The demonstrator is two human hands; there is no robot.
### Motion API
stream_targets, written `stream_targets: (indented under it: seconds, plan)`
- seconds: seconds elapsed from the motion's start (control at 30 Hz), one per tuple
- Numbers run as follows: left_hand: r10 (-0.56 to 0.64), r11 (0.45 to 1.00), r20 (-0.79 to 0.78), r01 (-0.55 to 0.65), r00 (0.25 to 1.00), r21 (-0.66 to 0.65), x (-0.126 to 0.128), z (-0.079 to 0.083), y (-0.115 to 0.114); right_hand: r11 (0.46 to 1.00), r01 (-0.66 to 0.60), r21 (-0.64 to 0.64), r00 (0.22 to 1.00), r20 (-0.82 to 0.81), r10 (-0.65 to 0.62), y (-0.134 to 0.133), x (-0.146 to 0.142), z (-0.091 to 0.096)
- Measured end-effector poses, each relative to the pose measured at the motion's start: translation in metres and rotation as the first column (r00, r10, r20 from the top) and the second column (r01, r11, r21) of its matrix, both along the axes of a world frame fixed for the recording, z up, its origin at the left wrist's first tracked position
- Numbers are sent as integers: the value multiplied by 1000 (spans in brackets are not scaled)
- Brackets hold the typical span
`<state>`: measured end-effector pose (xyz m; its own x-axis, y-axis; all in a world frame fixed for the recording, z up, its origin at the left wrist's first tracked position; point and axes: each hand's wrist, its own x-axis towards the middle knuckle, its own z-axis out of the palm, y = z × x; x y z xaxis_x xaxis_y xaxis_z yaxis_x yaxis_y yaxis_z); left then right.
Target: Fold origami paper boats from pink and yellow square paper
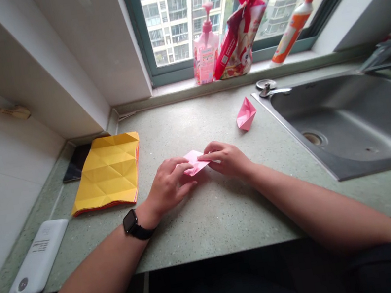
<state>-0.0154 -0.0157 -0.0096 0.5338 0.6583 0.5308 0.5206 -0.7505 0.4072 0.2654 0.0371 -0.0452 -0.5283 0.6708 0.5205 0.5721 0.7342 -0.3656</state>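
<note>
A small folded pink paper lies on the green speckled counter in the middle. My left hand, with a black watch on its wrist, pinches the paper's left side. My right hand presses and pinches the paper's right edge with curled fingers. A finished pink folded paper shape stands on the counter farther back, to the right of both hands.
A stack of creased yellow sheets lies at the left, with a dark phone behind it. A white power bank sits near the front left edge. The steel sink is at the right. Bottles and a red pouch line the windowsill.
</note>
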Motion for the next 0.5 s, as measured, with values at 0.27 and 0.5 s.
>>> stream_targets:
  seconds: [0.27,0.5]
  plan:
    - [52,994,-74,-59,996,-91,-5,-5,10,994,-110,20,992,71,109,-6,-3,5]
    - [-26,995,-109,15,994,-101,-2,-7,5,975,-220,-27,965,139,221,-18,-11,3]
